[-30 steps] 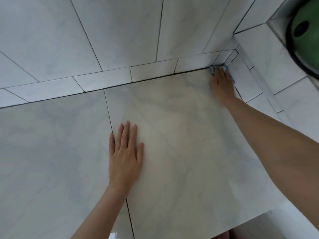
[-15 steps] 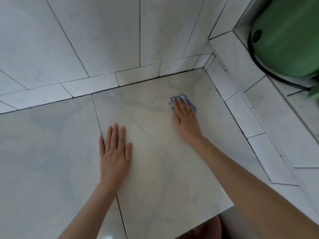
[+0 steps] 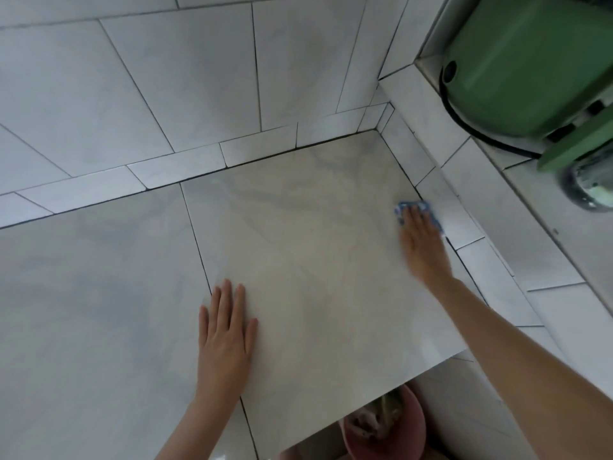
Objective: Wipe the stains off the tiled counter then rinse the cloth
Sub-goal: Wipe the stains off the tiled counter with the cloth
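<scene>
Head view, looking down: a blue cloth (image 3: 418,211) is pressed flat under the right hand (image 3: 422,250), fingers stretched over it, right at the counter's (image 3: 308,234) right edge where the low tiled border (image 3: 441,197) begins. The left hand (image 3: 226,336) is laid open, palm down, holding nothing, across a grout line. A green container (image 3: 530,64) is seen on the ledge at upper right

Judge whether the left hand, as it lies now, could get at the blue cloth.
Probably yes: the left hand rests flat, holding nothing, with bare counter between. But the right hand covers the blue cloth.
</scene>
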### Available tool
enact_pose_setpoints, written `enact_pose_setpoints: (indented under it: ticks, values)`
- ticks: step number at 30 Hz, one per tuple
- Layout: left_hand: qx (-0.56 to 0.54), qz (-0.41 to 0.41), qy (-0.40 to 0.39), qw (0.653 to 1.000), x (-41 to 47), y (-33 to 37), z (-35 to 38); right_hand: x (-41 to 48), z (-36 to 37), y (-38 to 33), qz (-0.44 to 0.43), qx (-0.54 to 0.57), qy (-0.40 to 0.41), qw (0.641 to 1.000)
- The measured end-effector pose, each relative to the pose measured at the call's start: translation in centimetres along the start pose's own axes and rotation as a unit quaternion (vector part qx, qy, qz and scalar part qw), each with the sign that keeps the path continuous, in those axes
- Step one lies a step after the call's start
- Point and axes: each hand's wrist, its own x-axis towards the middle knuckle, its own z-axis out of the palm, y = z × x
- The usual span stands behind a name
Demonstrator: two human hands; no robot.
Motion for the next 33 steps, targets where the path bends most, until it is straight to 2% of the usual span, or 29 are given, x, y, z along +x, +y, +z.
enact_pose_setpoints:
  ticks: [4,6,9,12,14,16,18,22,26,30,33]
  values:
    - [-0.001,0.001,-0.012,1.000,-1.5,0.3,0.0,-0.9,0.1,-1.1,0.036,0.000,0.004,0.999]
    - [-0.002,0.000,-0.018,1.000,-1.9,0.3,0.0,-1.8,1.2,-3.8,0.018,0.019,0.005,1.000]
    - [-0.002,-0.004,-0.024,1.000,-1.9,0.3,0.0,-5.1,3.3,-9.4,-0.104,0.069,-0.013,0.992]
    - [0.004,-0.003,-0.032,0.999,-1.8,0.2,-0.1,-10.6,4.9,-15.1,-0.240,0.079,-0.027,0.967]
    - [0.006,-0.007,-0.033,0.999,-1.9,0.2,-0.1,-13.5,4.9,-16.3,-0.282,0.068,-0.047,0.956]
    - [0.005,-0.009,-0.036,0.999,-2.1,0.2,-0.2,-13.9,4.6,-14.6,-0.290,0.065,-0.051,0.953]
    - [0.006,-0.007,-0.040,0.999,-2.8,0.4,-0.3,-12.4,3.8,-11.4,-0.262,0.058,-0.043,0.962]
    - [0.007,-0.005,-0.047,0.999,-4.3,0.7,-0.1,-8.9,1.8,-1.8,-0.057,0.054,-0.016,0.997]
    - [0.003,-0.009,-0.054,0.999,-5.5,0.9,-0.1,-9.6,0.3,5.5,0.012,0.001,-0.029,1.000]
    - [0.001,-0.010,-0.057,0.998,-6.3,1.2,-0.2,-11.1,0.8,3.8,0.053,0.001,-0.022,0.998]
    - [0.004,-0.013,-0.057,0.998,-6.9,1.5,-0.2,-13.4,1.9,-0.9,0.035,0.029,-0.023,0.999]
